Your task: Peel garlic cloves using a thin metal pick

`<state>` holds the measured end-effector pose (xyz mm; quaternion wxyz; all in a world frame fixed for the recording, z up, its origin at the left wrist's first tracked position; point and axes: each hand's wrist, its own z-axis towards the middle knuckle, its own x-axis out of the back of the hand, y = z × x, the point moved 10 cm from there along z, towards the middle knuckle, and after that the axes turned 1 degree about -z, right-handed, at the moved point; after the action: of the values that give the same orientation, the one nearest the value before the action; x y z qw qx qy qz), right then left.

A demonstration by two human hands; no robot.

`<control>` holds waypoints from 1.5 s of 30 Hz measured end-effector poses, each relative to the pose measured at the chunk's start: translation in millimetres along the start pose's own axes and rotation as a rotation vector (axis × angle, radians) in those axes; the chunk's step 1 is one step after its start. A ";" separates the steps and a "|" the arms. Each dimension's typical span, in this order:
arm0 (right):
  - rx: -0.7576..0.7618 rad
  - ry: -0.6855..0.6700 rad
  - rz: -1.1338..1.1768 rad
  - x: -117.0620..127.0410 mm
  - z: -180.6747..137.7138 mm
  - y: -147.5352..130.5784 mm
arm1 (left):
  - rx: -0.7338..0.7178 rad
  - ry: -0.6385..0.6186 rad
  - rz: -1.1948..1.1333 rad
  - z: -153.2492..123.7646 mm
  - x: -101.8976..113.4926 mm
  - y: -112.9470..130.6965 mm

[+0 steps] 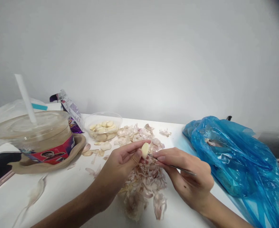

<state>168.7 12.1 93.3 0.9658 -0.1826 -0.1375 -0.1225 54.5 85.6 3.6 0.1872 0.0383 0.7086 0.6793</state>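
Between the thumb and fingers of my left hand is a pale peeled garlic clove, held upright over the table. My right hand pinches a thin metal tool, its tip at the lower right side of the clove; whether it is a small knife or a pick I cannot tell. Under both hands spreads a heap of papery garlic skins. A clear round plastic bowl behind my left hand holds several peeled garlic cloves.
At the left, a large lidded drink cup with a straw stands in a cardboard holder, near a phone-like dark object. A purple snack packet is behind it. A blue plastic bag lies on the right.
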 end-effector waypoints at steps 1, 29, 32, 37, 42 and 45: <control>-0.004 0.002 0.001 0.3 -0.1 0.3 | 0.000 0.001 0.010 0.0 0.2 -0.2; 0.039 0.002 -0.066 -2.4 3.1 -6.5 | 0.068 0.036 0.001 1.2 2.0 1.7; 0.039 0.007 -0.080 -2.3 3.0 -5.7 | 0.075 0.021 -0.015 0.8 0.4 0.9; 0.030 -0.011 -0.037 -2.6 3.2 -5.3 | 0.081 -0.009 -0.032 -0.6 -2.8 0.4; 0.024 -0.017 0.007 -2.7 2.5 -5.2 | 0.079 -0.009 0.011 0.9 -2.4 -0.2; 0.028 -0.011 0.006 -2.5 1.9 -5.3 | 0.075 0.006 0.018 1.9 -1.0 0.5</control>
<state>164.3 8.5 95.9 0.9679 -0.1700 -0.1442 -0.1164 55.9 87.2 4.3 0.1774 0.0494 0.7337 0.6540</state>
